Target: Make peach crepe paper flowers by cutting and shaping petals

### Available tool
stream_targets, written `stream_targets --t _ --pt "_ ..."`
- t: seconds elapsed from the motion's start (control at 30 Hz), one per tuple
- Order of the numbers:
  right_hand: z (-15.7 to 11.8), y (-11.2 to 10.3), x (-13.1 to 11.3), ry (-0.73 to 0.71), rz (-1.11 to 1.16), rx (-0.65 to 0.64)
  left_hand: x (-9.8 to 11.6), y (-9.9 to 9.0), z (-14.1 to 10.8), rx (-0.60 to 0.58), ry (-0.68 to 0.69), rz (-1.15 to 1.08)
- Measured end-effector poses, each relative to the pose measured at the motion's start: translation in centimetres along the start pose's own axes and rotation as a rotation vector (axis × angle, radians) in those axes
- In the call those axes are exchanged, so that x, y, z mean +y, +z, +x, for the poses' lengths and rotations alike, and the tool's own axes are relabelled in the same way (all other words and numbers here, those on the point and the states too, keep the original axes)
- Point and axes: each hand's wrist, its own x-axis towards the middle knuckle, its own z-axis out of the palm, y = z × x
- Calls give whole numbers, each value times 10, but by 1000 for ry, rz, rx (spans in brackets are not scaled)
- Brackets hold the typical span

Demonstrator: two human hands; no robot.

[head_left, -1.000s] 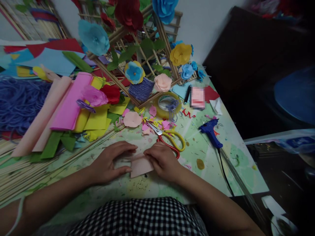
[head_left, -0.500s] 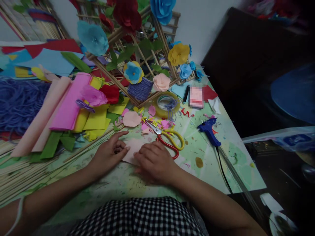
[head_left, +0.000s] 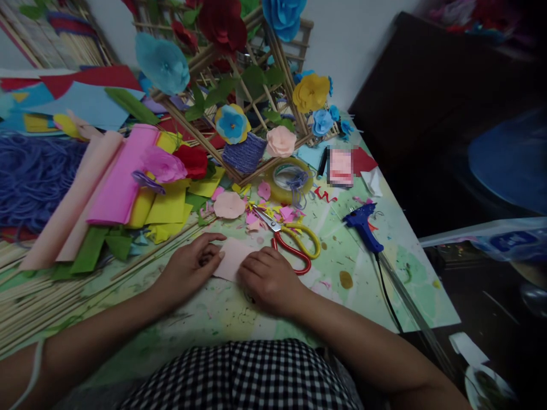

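Paper, pale pink and four-sided [head_left: 232, 256], lies on the stained green tabletop [head_left: 342, 307] between the two hands, directly in front of the wearer. Left hand [head_left: 188, 267]: half open, forefinger stretched forward, remaining fingers curled, thumb tip at the sheet's left edge — whether it grips or merely steadies cannot be told. Right hand [head_left: 273, 282]: palm down, fingers loosely bent and set on the sheet's right side; its underside is hidden, so any grip there cannot be confirmed.

Scissors [head_left: 280, 229] with one red and one yellow handle lie just beyond the right hand, tips pointing away and to the left. A rounded pink cutout [head_left: 229, 205] rests beyond the sheet, near scattered scraps. Tape roll [head_left: 276, 195]: flat, behind the scissors. Blue glue gun [head_left: 363, 225]: on its side, well to the right. A stick lattice [head_left: 194, 138] bearing paper flowers stands at the back; paper rolls [head_left: 123, 176] and purple yarn [head_left: 38, 176] occupy the left.
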Motion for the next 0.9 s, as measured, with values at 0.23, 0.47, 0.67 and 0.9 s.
stream_targets --t 0.23,0.47,0.67,0.9 --pt "-2 -9 4 214 122 -86 -4 -3 5 -1 29 38" --pt "-3 1 9 145 58 -24 2 -4 9 -46 70 115" --pt "-2 2 7 196 87 -54 3 -4 7 -130 140 110" --pt "2 -7 3 349 254 63 -5 -4 5 -235 157 -39"
